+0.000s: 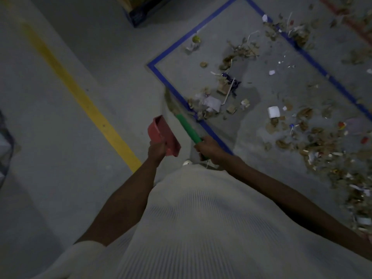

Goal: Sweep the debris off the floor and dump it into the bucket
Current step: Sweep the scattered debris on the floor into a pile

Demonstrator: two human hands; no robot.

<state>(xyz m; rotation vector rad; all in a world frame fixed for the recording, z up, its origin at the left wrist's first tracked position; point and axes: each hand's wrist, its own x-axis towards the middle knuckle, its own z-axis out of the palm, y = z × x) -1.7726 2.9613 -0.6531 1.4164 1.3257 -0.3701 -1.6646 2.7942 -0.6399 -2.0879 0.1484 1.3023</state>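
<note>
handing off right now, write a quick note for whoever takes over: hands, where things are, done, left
Left hand grips the red dustpan, held above the floor.
Right hand grips the green-handled broom, bristles by the blue tape line.
Debris lies scattered, mostly inside the tape outline; bucket not in view.
Done: tools in hand.
Left: sweep debris together, scoop, dump it in the bucket.

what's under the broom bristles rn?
Grey floor shows around the bristles, just outside the blue tape; the debris lies right of them, inside the tape. Anything directly beneath the blurred bristles is covered.
</note>
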